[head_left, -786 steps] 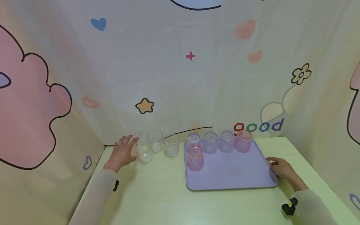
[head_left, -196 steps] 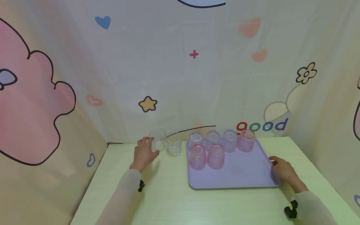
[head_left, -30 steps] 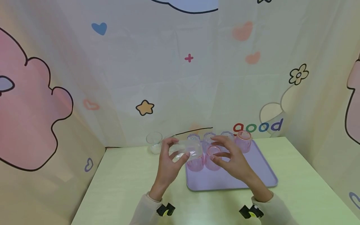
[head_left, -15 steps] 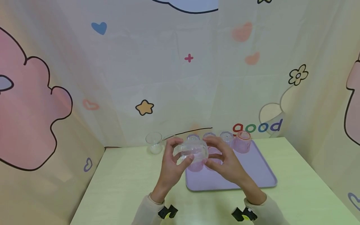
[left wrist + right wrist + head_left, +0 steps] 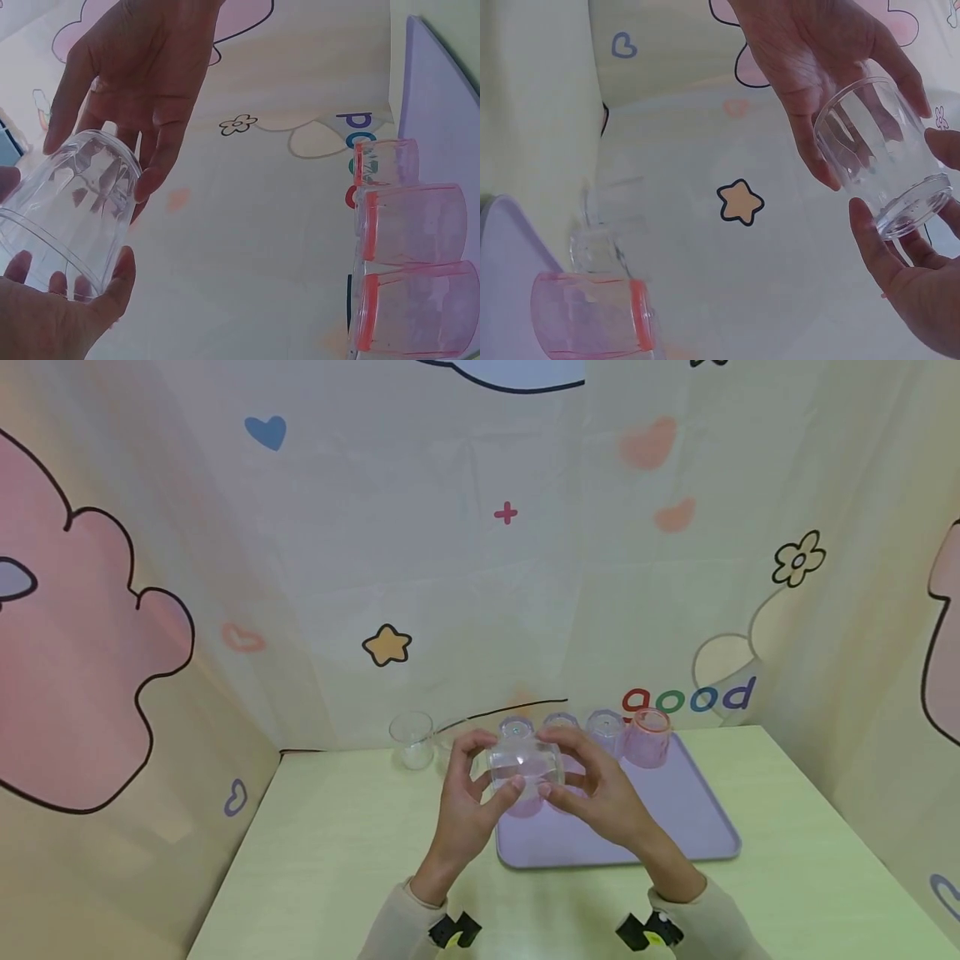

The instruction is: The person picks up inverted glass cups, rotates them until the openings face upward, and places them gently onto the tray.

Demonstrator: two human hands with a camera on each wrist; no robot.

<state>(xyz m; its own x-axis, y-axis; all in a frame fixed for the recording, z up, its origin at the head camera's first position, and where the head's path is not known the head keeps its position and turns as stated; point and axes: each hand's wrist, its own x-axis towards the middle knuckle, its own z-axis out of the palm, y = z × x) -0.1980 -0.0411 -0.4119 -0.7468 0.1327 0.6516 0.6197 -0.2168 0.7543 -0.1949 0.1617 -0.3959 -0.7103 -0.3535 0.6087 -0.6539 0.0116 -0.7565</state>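
Observation:
Both hands hold one clear drinking glass lying sideways in the air, overlapping the front of the lavender tray in the head view. My left hand grips it at the rim end, thumb in front and fingers behind. At the thicker base end, my right hand holds it between thumb and fingers. In the left wrist view the glass shows faceted sides narrowing toward the right hand. From the right wrist, the open rim of the glass is near the left hand.
Along the tray's back edge stand several pale purple glasses and a pink glass. Two more pink glasses in the front row are partly hidden by the hands. Left of the tray, a clear glass stands on the table near the patterned curtain.
A second ago only the left hand held the glass; the right hand has since closed on its base, and the glass shifted slightly right. Earlier the right hand was at the tray's edge.

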